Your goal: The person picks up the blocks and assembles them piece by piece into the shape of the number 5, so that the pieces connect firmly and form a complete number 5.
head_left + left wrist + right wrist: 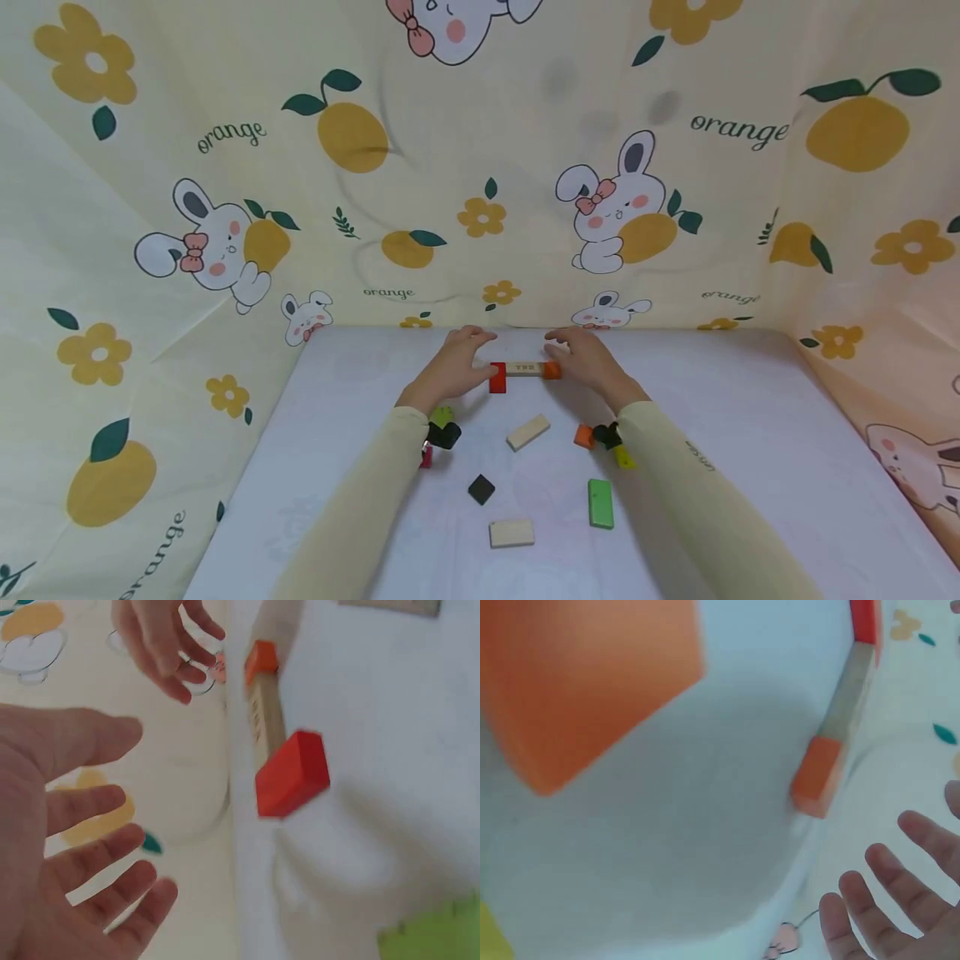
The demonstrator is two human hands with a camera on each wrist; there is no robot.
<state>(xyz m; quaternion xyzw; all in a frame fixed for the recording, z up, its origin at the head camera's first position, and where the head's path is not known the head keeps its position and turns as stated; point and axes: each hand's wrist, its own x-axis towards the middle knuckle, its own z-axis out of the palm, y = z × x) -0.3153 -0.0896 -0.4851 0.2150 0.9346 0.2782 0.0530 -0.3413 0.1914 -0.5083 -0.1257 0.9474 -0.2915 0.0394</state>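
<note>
At the back of the white table, a red block (498, 379), a wooden block with dark lettering (523, 369) and an orange block (552, 370) stand in a row. My left hand (456, 363) hovers near the red block, fingers spread, as the left wrist view also shows with the red block (292, 776) apart from the fingers. Beside the orange end is my right hand (591, 364); its fingers are loosely extended and hold nothing. In the right wrist view, the orange block (817, 776) lies clear of that hand's fingertips (885, 855).
Nearer lie a slanted wooden block (528, 432), a black block (482, 489), another wooden block (512, 533) and a green block (601, 503). Several coloured pieces, including a lime one (442, 416) and an orange one (584, 436), sit beside the forearms. A printed cloth (465, 167) rises behind.
</note>
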